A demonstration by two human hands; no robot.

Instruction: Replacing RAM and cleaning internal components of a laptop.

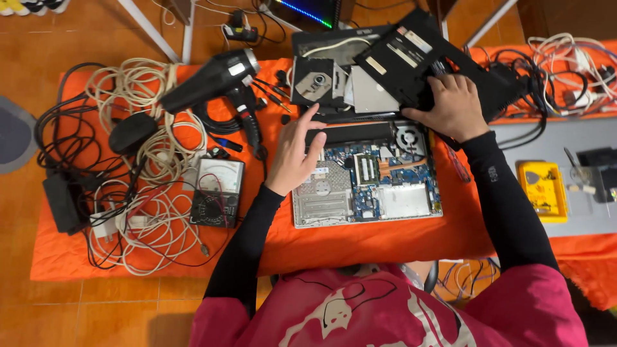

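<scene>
**Hands at an opened laptop on an orange bench**

While the right hand (452, 106) lies palm down with its fingers curled over the near edge of a black bottom cover (421, 58), gripping it where it rests tilted over the back of the machine, the left hand (295, 154) is open, fingers spread and holding nothing, its fingertips touching the left end of a long black battery bar (350, 133). Just below both hands lies the opened laptop (366, 186), its blue circuit board, memory stick and round fan bare. Between the hands and a little beyond them sits a removed optical drive (315, 82), beside a grey flat drive (375, 95). Left of the open hand rest small screwdrivers (273, 95) and a black heat gun (215, 80), with an analogue multimeter (217, 191) nearer the person. Farther left are coiled white cables (154, 160) and a black power adapter (62, 202). Right of the gripping hand, well apart, a yellow tool case (543, 189) sits on a grey mat (514, 138). All rests on the orange cloth (360, 247).
</scene>
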